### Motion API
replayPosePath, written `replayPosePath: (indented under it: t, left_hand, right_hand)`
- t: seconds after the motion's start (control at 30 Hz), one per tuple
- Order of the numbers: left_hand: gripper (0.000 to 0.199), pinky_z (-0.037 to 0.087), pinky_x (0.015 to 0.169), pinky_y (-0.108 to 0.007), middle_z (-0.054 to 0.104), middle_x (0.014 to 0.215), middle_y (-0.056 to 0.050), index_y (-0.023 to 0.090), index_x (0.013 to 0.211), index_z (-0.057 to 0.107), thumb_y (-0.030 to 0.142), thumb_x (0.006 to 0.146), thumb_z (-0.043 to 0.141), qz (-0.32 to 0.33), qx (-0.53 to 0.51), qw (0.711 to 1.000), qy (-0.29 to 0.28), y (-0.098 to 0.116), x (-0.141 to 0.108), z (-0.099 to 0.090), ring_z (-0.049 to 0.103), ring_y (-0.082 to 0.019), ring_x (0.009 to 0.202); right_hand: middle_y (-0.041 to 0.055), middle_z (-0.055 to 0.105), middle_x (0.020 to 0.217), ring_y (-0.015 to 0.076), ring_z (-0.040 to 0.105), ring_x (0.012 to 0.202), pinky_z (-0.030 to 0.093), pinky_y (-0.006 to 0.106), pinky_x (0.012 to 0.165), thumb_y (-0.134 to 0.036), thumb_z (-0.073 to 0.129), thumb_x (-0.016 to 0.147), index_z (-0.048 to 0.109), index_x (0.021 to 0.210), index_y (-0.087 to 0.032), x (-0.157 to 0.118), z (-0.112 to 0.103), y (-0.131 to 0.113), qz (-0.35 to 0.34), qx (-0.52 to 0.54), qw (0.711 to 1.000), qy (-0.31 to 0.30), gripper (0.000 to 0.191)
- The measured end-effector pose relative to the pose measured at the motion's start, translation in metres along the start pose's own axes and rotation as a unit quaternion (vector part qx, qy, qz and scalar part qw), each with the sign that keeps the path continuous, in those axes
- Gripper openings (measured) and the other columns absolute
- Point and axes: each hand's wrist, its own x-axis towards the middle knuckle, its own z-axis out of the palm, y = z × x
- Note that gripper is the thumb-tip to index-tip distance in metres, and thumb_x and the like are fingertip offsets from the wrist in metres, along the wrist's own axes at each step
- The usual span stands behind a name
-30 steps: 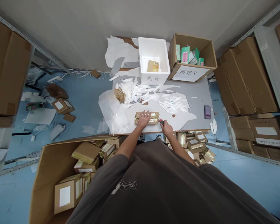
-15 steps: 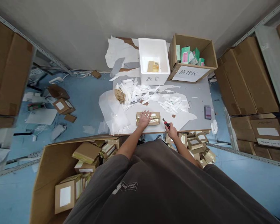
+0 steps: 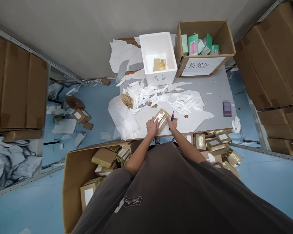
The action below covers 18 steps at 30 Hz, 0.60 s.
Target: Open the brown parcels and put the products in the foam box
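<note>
A small brown carton [image 3: 162,117] wrapped in shiny tape lies at an angle near the front edge of the grey table [image 3: 216,94]. My left hand [image 3: 152,126] rests on its left side with the fingers wrapped over the edge. At the carton's right side is my right hand [image 3: 172,123], closed around a red and black cutter [image 3: 172,117] whose tip points away from me. The fingertips of my right hand touch the carton. Torn white paper strips [image 3: 143,96] and crumpled brown paper [image 3: 127,100] lie behind it.
A white foam box [image 3: 158,79] and a carton of green packs [image 3: 202,66] stand at the back. A plastic bag [image 3: 124,118] hangs at the table's left. A large open carton [image 3: 74,182] of parcels is at lower left; more parcels [image 3: 215,144] sit at right.
The carton has turned from lying straight to slanting. My right hand has come in from the right to touch it, and the cutter now points away. The camera view has shifted.
</note>
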Motion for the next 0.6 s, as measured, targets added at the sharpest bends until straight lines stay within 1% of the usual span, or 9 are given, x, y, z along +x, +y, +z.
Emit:
replayPosePath:
  t: [0.03,0.1,0.2,0.27,0.33,0.4,0.47,0.53,0.6]
  left_hand:
    - [0.054,0.041,0.121,-0.057,0.05,0.171,-0.015,0.027,0.161,0.058,0.044,0.11,0.052,-0.005,-0.003,1.0,-0.009,-0.004,-0.001,-0.001,0.051,-0.04,0.147]
    - [0.068,0.045,0.119,-0.052,0.052,0.168,-0.018,0.023,0.167,0.048,0.045,0.105,0.061,-0.028,-0.021,0.999,-0.027,-0.011,-0.001,-0.004,0.054,-0.039,0.146]
    - [0.103,0.05,0.114,-0.046,0.056,0.162,-0.023,0.016,0.176,0.026,0.053,0.094,0.076,-0.105,-0.09,0.989,-0.06,-0.019,0.006,-0.006,0.057,-0.039,0.146]
    - [0.114,0.052,0.111,-0.044,0.058,0.162,-0.024,0.014,0.177,0.021,0.058,0.09,0.08,-0.137,-0.153,0.975,-0.089,-0.022,0.009,-0.004,0.06,-0.038,0.145]
    - [0.107,0.054,0.11,-0.043,0.061,0.161,-0.019,0.018,0.174,0.03,0.058,0.089,0.08,-0.13,-0.216,0.963,-0.098,-0.023,0.009,0.001,0.064,-0.036,0.143]
    - [0.093,0.056,0.109,-0.043,0.068,0.156,-0.012,0.024,0.167,0.043,0.055,0.089,0.082,-0.113,-0.268,0.953,-0.086,-0.021,0.005,0.007,0.067,-0.035,0.139]
    - [0.084,0.058,0.108,-0.044,0.073,0.149,-0.009,0.027,0.16,0.052,0.053,0.088,0.084,-0.119,-0.309,0.941,-0.068,-0.019,-0.001,0.013,0.071,-0.033,0.133]
    - [0.076,0.06,0.108,-0.044,0.074,0.148,-0.01,0.026,0.159,0.053,0.053,0.092,0.079,-0.14,-0.358,0.922,-0.055,-0.021,-0.005,0.017,0.073,-0.031,0.131]
    - [0.069,0.061,0.108,-0.042,0.072,0.15,-0.013,0.022,0.161,0.052,0.055,0.102,0.066,-0.141,-0.416,0.897,-0.059,-0.026,-0.007,0.022,0.073,-0.028,0.132]
  right_hand:
    - [0.0073,0.075,0.1,0.0261,0.071,0.095,0.057,0.032,0.079,-0.068,0.074,0.079,0.051,0.113,-0.027,0.008,-0.001,-0.006,0.0,0.01,1.0,0.009,0.058]
    - [0.0061,0.074,0.095,0.027,0.072,0.093,0.057,0.033,0.078,-0.064,0.078,0.077,0.051,0.104,-0.028,0.019,-0.006,-0.015,0.008,0.036,0.999,-0.012,0.053]
    - [0.0034,0.069,0.081,0.0236,0.071,0.082,0.058,0.032,0.072,-0.057,0.073,0.084,0.05,0.093,-0.028,0.02,-0.022,-0.02,0.052,0.121,0.987,-0.097,0.038]
    - [0.0032,0.07,0.082,0.0215,0.071,0.08,0.059,0.031,0.074,-0.048,0.071,0.083,0.051,0.093,-0.027,0.009,-0.034,-0.015,0.079,0.204,0.963,-0.16,0.031]
    - [0.0036,0.073,0.089,0.0215,0.073,0.083,0.062,0.033,0.079,-0.04,0.073,0.077,0.056,0.101,-0.026,-0.008,-0.043,-0.008,0.089,0.262,0.933,-0.233,0.032]
    - [0.003,0.075,0.092,0.0232,0.073,0.085,0.063,0.036,0.08,-0.035,0.072,0.071,0.061,0.113,-0.026,-0.026,-0.051,-0.001,0.092,0.283,0.906,-0.3,0.044]
    - [0.0033,0.076,0.095,0.0255,0.074,0.09,0.064,0.038,0.081,-0.032,0.068,0.067,0.064,0.122,-0.026,-0.039,-0.058,0.0,0.091,0.282,0.895,-0.334,0.055]
    - [0.0058,0.079,0.105,0.0279,0.074,0.108,0.064,0.039,0.088,-0.03,0.067,0.066,0.067,0.126,-0.027,-0.045,-0.068,-0.004,0.078,0.283,0.893,-0.342,0.06]
    - [0.0079,0.078,0.124,0.029,0.067,0.132,0.062,0.041,0.099,-0.029,0.066,0.068,0.067,0.129,-0.028,-0.044,-0.076,-0.013,0.055,0.305,0.883,-0.352,0.062]
